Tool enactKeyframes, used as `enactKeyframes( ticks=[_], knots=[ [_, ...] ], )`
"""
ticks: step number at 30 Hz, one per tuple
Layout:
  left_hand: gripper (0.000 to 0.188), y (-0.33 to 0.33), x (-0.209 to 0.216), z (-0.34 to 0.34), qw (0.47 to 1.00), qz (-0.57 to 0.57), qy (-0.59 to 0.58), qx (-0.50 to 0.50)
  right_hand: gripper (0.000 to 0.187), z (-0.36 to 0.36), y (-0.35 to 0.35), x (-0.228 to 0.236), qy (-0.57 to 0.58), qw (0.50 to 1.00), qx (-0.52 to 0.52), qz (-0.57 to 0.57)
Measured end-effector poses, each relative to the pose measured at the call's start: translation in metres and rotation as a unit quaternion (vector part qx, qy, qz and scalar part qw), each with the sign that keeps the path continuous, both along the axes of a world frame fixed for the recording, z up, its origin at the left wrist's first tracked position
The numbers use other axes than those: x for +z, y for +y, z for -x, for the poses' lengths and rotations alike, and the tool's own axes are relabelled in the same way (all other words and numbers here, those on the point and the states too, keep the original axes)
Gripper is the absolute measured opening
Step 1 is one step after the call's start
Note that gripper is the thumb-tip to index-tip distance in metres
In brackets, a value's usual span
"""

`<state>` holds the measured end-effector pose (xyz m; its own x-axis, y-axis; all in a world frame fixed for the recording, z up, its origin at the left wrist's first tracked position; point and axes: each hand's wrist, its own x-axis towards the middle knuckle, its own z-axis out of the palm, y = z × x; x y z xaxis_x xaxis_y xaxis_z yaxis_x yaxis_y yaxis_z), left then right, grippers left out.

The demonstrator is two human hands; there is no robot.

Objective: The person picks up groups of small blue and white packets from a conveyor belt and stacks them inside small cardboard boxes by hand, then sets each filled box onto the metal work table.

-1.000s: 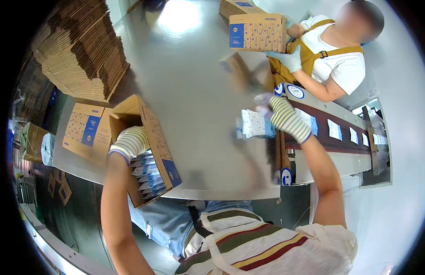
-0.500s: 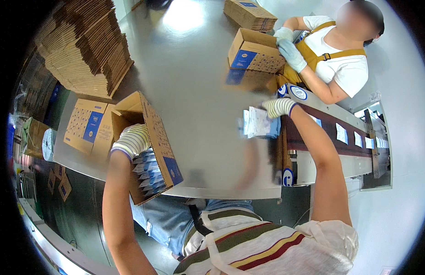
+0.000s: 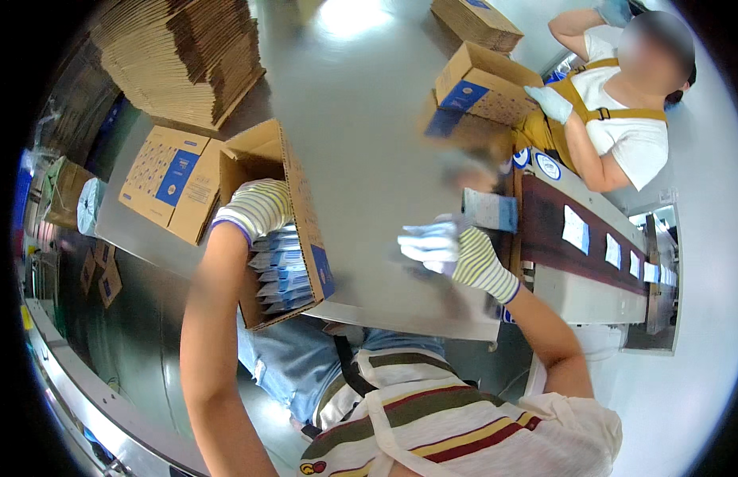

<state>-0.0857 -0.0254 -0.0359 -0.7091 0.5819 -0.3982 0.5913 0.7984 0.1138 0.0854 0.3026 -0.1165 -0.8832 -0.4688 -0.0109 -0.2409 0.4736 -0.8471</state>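
My left hand (image 3: pixel 258 208), in a striped knit glove, reaches into an open cardboard box (image 3: pixel 308 226) at the left and rests against a row of blue-and-white packets (image 3: pixel 283 270) standing inside it. Its fingertips are hidden in the box. Over the table, my right hand (image 3: pixel 482 261), in a matching glove, is closed around a small bunch of white-and-blue packets (image 3: pixel 429 242). Just beyond it, another packet (image 3: pixel 491 211) juts out from the conveyor's end.
More packets lie spaced along the dark conveyor belt (image 3: pixel 536 215) at right. A flattened carton (image 3: pixel 158 176) lies left of my box, below a tall stack of folded cartons (image 3: pixel 182 60). Across the table, a gloved co-worker stands by another open box (image 3: pixel 496 87).
My right hand has drawn back from the conveyor's end toward me, carrying packets. My left hand remains in the box. The co-worker has raised one hand toward the head.
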Motion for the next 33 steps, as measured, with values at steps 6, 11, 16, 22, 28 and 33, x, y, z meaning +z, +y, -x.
enactKeyframes(
  ticks=[6,11,16,22,28,33],
  knots=[
    [0.032,0.006,-0.012,0.006,0.999,0.022,-0.014,0.018,0.063,0.015,-0.031,-0.023,0.047,0.975,-0.181,0.122],
    [0.033,0.008,-0.026,0.012,0.998,-0.020,-0.051,0.028,0.045,0.089,-0.055,0.035,0.333,0.926,-0.176,-0.001],
    [0.039,0.013,-0.006,0.001,0.992,0.065,0.063,-0.085,0.044,0.156,-0.168,0.124,0.467,0.878,-0.052,0.088],
    [0.040,0.007,-0.048,0.001,0.997,0.000,0.064,-0.047,0.059,0.183,-0.200,0.111,0.246,0.957,-0.016,-0.154],
    [0.043,0.006,-0.067,-0.004,0.984,-0.055,0.138,-0.097,0.075,0.164,-0.198,0.122,0.293,0.898,-0.041,-0.326],
    [0.044,0.028,-0.024,-0.021,0.992,0.009,0.091,-0.090,0.066,0.166,-0.191,0.119,0.250,0.882,-0.016,-0.399]
  ],
)
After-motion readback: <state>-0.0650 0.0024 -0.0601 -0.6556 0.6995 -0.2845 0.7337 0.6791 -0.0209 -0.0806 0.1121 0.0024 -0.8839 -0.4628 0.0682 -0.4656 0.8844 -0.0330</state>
